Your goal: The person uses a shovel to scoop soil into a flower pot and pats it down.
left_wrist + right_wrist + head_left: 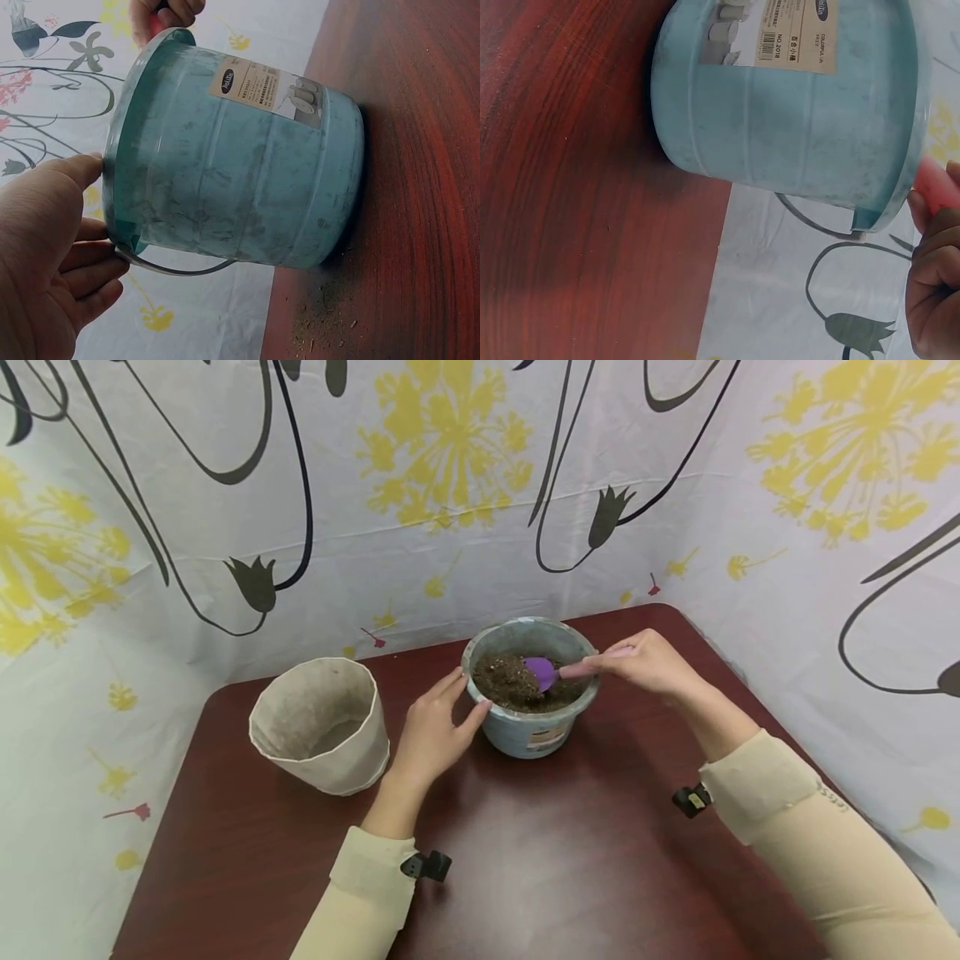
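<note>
A light blue bucket with a paper label stands upright at the back of the table, holding dark soil. My left hand is at its left side, thumb and fingers spread and their tips touching the rim. With my right hand I grip the pink handle of a small trowel over the right rim. The trowel's purple blade lies tilted in the soil, its tip hidden there. In the right wrist view, the right hand shows curled around the handle beyond the rim.
Left of my left hand stands a whitish fabric pot, with bare inner walls and bottom showing. Soil crumbs lie on the dark red table beside the bucket. A patterned cloth hangs close behind and along the sides.
</note>
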The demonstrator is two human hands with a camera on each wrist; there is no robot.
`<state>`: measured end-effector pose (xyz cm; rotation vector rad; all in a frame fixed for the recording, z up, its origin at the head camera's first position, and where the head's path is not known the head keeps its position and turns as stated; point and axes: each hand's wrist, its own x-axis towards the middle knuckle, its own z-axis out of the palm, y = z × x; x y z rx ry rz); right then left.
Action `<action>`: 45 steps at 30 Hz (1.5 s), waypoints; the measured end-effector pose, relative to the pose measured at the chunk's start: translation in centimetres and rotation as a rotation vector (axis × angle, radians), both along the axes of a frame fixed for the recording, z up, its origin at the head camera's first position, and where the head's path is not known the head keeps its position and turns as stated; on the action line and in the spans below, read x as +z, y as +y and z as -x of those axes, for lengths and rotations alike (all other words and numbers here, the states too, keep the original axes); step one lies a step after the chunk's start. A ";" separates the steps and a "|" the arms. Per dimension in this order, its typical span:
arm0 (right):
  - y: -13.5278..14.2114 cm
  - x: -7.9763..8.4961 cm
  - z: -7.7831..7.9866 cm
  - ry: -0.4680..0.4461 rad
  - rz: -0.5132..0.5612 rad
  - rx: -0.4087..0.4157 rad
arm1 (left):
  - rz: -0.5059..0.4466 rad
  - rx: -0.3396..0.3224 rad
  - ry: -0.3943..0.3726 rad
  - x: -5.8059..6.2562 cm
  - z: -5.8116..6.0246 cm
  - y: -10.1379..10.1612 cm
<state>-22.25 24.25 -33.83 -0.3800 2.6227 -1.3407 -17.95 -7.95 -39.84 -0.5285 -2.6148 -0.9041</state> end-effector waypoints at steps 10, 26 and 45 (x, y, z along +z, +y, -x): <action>0.8 0.2 -0.1 -0.055 0.044 -0.083 | 0.014 0.003 -0.010 0.0 0.0 0.0; 2.2 0.7 0.1 0.015 0.122 -0.056 | 0.014 0.003 -0.019 0.0 0.0 0.0; 2.8 0.5 0.0 -0.027 0.190 -0.056 | 0.022 0.004 -0.036 0.4 -0.2 0.2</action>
